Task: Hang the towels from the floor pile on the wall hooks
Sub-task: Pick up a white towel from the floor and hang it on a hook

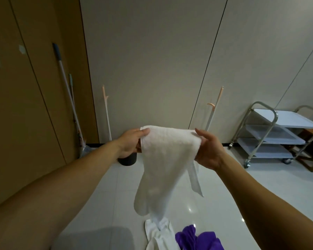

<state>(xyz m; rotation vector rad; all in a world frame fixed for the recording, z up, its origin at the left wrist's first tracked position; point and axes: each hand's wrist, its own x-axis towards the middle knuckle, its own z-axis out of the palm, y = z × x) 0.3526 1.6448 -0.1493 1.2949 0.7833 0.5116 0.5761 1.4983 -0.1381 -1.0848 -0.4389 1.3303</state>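
Observation:
A white towel (167,156) hangs stretched between both my hands in front of the wall. My left hand (132,141) grips its left top edge and my right hand (209,149) pinches its right top edge. The towel's lower end droops toward the floor pile. That pile holds another white towel (160,235) and a purple towel (199,239) at the bottom of the view. No wall hooks show in this view.
Two pinkish poles with hook ends (106,109) (214,107) lean on the grey wall. A mop (67,91) stands at the brown panels on the left. A dark bin (127,160) sits behind my left hand. A steel shelf trolley (271,136) stands at right.

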